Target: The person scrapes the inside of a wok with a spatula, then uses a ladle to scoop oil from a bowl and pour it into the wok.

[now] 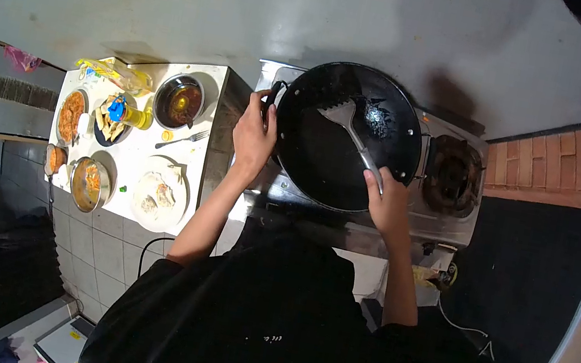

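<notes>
A round black metal wok (310,155) with two loop handles is placed over the silver metal stove (453,227), toward its left edge; its interior is marked by glossy glints. A silver metal spatula (354,136) with a slotted blade is slanted across the interior, blade toward the stove's back left corner.

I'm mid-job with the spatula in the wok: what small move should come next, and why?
Probably slide the spatula a little right, across the glistening patch. Its slotted end lies just left of that patch, inside the wok; the right hand holds the spatula, while the left hand grips the left handle, so it could steady things.
</notes>
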The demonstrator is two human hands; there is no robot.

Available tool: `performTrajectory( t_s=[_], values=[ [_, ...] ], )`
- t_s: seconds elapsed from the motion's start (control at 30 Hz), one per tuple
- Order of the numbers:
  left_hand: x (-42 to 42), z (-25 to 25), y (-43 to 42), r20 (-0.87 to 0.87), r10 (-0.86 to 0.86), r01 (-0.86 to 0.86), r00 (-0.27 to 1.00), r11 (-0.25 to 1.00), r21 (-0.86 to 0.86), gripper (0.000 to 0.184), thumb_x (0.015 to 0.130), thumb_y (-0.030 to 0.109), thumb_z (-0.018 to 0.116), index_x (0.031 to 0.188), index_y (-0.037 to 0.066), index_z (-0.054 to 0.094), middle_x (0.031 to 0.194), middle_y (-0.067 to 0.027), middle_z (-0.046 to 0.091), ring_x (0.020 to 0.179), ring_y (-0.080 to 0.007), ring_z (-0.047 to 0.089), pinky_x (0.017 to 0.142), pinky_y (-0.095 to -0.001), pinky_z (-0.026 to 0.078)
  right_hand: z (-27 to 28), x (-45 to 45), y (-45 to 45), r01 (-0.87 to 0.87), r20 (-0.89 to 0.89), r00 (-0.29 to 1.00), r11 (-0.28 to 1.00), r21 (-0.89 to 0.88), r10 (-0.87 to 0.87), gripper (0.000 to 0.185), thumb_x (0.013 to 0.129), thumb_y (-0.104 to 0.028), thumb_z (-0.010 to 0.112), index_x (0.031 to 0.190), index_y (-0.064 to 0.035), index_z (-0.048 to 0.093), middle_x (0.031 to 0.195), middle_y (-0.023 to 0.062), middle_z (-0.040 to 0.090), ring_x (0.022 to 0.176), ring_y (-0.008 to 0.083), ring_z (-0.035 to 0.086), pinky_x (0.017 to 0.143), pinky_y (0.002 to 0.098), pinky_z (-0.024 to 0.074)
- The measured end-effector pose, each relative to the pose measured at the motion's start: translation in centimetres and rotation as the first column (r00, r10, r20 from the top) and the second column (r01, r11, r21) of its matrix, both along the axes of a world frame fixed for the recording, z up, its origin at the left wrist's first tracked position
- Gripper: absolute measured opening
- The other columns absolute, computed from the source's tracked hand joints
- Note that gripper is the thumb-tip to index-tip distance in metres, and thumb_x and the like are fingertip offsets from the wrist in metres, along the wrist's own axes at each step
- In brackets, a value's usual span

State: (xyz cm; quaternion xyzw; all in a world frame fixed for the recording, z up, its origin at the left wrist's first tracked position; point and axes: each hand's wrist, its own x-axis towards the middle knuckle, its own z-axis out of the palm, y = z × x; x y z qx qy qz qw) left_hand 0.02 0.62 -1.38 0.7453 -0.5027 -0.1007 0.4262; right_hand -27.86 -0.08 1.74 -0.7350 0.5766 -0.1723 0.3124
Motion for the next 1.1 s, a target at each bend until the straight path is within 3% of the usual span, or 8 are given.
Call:
performTrajectory(
  t_s=[0.13,0.2,0.33,0.57,0.6,0.83,0.9,1.1],
  values=[
    [0.0,-0.1,0.2,-0.022,0.017,-0.016,1.000,0.999,0.032,0.026,0.097,0.015,0.054,0.121,0.007,0.051,0.080,-0.0197,0.063,0.066,-0.0380,0.062,0.061,-0.0467,0.047,-0.3,0.7,-0.1,-0.017,-0.037,0.999,0.997,-0.075,0.014,0.041,0.098,-0.038,0.055,0.091,0.0029,0.057,0.078,0.0307,0.060,0.072,0.0468,0.058,0.068,0.0515,0.0436],
    [-0.2,0.1,0.3,-0.032,0.015,-0.014,0.999,0.999,0.036,0.026,0.097,0.015,0.054,0.121,0.007,0.051,0.081,-0.0197,0.063,0.066,-0.0381,0.062,0.061,-0.0468,0.047,-0.8,0.5,-0.9,-0.040,0.031,0.999,0.991,0.125,0.036,0.043,0.099,-0.039,0.053,0.092,0.0038,0.057,0.081,0.0327,0.060,0.074,0.0475,0.057,0.069,0.0516,0.0434],
    [-0.2,0.3,0.4,-0.044,0.016,-0.014,0.999,0.999,0.044,0.026,0.097,0.015,0.054,0.121,0.006,0.051,0.086,-0.0205,0.065,0.069,-0.0391,0.063,0.062,-0.0475,0.048,-0.9,0.8,-0.8,-0.043,0.066,0.997,0.993,0.106,0.036,0.044,0.100,-0.039,0.052,0.093,0.0041,0.057,0.077,0.0310,0.059,0.073,0.0480,0.058,0.068,0.0518,0.0436],
    [-0.1,0.3,0.4,-0.049,0.026,-0.023,0.998,0.998,0.066,0.026,0.097,0.016,0.054,0.121,0.006,0.052,0.093,-0.0217,0.067,0.077,-0.0397,0.065,0.067,-0.0469,0.050,-1.2,1.1,-0.6,-0.192,0.049,0.981,0.968,0.164,0.186,0.027,0.102,-0.022,0.047,0.105,0.0039,0.048,0.077,0.0315,0.060,0.083,0.0492,0.060,0.068,0.0506,0.0452],
    [-0.1,0.0,0.2,-0.008,0.024,-0.024,1.000,1.000,-0.014,0.025,0.098,0.017,0.053,0.121,0.007,0.051,0.067,-0.0155,0.057,0.058,-0.0319,0.058,0.058,-0.0416,0.044,-0.8,1.2,-0.5,-0.207,0.004,0.978,0.959,0.192,0.210,0.022,0.102,-0.018,0.047,0.106,0.0038,0.047,0.080,0.0323,0.060,0.085,0.0494,0.060,0.069,0.0506,0.0453],
    [-0.6,0.3,0.2,-0.024,0.021,-0.022,0.999,0.999,-0.026,0.025,0.098,0.016,0.054,0.121,0.007,0.051,0.067,-0.0146,0.057,0.057,-0.0303,0.058,0.057,-0.0411,0.043,-2.4,1.0,-1.0,-0.167,0.007,0.986,0.975,0.147,0.168,0.017,0.100,-0.013,0.048,0.105,0.0039,0.047,0.087,0.0329,0.060,0.089,0.0501,0.059,0.072,0.0523,0.0436],
    [-0.7,1.1,0.3,-0.067,0.006,-0.002,0.998,0.998,0.062,0.026,0.096,0.015,0.055,0.120,0.005,0.052,0.086,-0.0199,0.065,0.070,-0.0373,0.064,0.063,-0.0454,0.049,-1.5,0.6,-1.3,-0.155,-0.027,0.987,0.978,0.140,0.161,0.017,0.100,-0.012,0.049,0.104,0.0043,0.047,0.086,0.0329,0.060,0.090,0.0504,0.059,0.071,0.0516,0.0436],
    [-0.9,1.2,0.2,-0.032,0.013,-0.012,0.999,0.998,0.056,0.025,0.096,0.014,0.055,0.119,0.005,0.052,0.087,-0.0202,0.066,0.069,-0.0371,0.064,0.062,-0.0455,0.048,-1.8,-1.5,-2.1,-0.131,-0.077,0.986,0.975,0.178,0.147,0.017,0.100,-0.011,0.048,0.104,0.0052,0.045,0.089,0.0334,0.059,0.086,0.0509,0.058,0.071,0.0509,0.0434]
  ],
)
